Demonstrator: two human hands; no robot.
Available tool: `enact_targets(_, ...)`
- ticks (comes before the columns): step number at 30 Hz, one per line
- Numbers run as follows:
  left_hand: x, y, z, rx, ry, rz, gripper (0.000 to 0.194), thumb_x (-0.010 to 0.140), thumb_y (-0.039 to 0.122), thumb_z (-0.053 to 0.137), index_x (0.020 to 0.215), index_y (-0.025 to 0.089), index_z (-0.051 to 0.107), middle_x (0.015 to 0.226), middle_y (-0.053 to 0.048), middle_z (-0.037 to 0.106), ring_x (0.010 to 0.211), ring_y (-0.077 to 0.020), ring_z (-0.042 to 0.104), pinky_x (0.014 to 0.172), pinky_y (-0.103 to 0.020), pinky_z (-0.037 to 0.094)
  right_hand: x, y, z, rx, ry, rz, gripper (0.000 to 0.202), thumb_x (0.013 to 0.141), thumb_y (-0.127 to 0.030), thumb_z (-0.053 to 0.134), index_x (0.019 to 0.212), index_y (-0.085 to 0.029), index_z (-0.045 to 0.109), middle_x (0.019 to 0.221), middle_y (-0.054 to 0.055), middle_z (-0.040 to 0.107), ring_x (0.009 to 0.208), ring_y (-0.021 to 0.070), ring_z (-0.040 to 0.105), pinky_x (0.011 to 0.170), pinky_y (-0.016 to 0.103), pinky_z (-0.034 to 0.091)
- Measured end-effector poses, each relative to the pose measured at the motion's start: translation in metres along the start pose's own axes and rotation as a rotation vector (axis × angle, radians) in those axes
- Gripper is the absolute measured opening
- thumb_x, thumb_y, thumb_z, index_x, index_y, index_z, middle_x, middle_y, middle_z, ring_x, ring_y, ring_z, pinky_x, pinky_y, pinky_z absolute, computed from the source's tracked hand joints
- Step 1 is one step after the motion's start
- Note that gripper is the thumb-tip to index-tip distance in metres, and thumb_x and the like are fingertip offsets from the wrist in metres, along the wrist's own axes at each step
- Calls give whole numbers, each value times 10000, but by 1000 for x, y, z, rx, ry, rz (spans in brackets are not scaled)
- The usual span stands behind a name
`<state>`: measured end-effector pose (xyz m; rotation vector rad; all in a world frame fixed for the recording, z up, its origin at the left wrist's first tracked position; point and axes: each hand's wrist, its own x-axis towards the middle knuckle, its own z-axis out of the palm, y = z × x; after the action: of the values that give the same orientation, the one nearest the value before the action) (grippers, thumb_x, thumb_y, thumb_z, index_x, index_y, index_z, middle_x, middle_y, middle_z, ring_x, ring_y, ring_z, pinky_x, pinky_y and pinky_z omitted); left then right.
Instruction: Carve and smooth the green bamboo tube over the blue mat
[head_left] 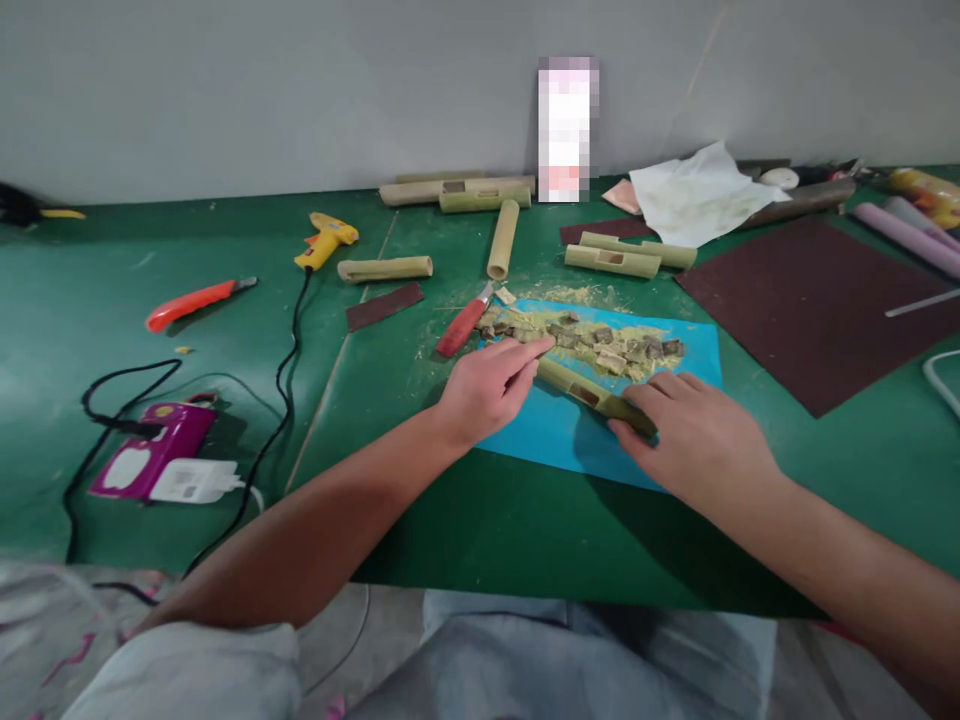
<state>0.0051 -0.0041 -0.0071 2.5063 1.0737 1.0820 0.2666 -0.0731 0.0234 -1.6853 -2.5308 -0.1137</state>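
Observation:
A bamboo tube (576, 384) with a rectangular opening cut in its side lies slanted over a blue sheet (547, 438). My right hand (694, 425) grips its right end, thumb below and fingers above. At its left end is my left hand (495, 385), index finger stretched out toward the shavings and thumb beside the tube; the other fingers are curled. Shavings and small dark chips (600, 342) cover the upper part of the sheet. A red-handled knife (463, 326) rests just left of the sheet, above my left hand.
More bamboo tubes (502, 240) lie behind. A yellow glue gun (327, 241), an orange cutter (196, 303) and a purple power strip (161, 450) with cables are on the left. Dark brown sandpaper (814, 300) and white tissue (697, 195) lie right; a phone (568, 130) stands against the wall.

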Motion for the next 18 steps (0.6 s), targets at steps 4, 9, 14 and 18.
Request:
enact_targets(4, -4, 5, -1, 14, -22, -87, 327, 1054, 216, 532, 1302, 148, 735, 1055, -103, 809, 931, -194, 776, 866, -291, 637, 10, -9, -9, -33, -49, -48, 170, 948, -249, 618, 849, -176, 736, 862, 119, 714, 849, 253, 664, 691, 349, 450)
enact_targets(9, -4, 6, 2, -98, -17, -191, 319, 1018, 224, 588, 1280, 170, 761, 1078, -90, 826, 937, -196, 785, 877, -300, 648, 13, -15, -11, -70, -36, -47, 185, 970, -243, 593, 882, -164, 736, 845, 124, 692, 868, 272, 666, 691, 360, 447)
enact_targets(14, 0, 4, 1, -324, -67, -458, 338, 973, 228, 635, 1271, 135, 764, 828, -46, 822, 542, -111, 666, 525, -209, 577, 12, -8, 0, 109, -39, 3, 133, 915, -286, 650, 860, -189, 722, 896, 126, 684, 835, 276, 662, 610, 355, 438)
enact_targets(18, 3, 4, 1, -302, -40, -445, 315, 948, 213, 656, 1224, 139, 788, 845, -57, 827, 619, -132, 719, 557, -213, 590, 11, -2, 8, 204, 0, 18, 147, 898, -291, 636, 792, -204, 690, 847, 111, 673, 802, 261, 651, 642, 363, 467)
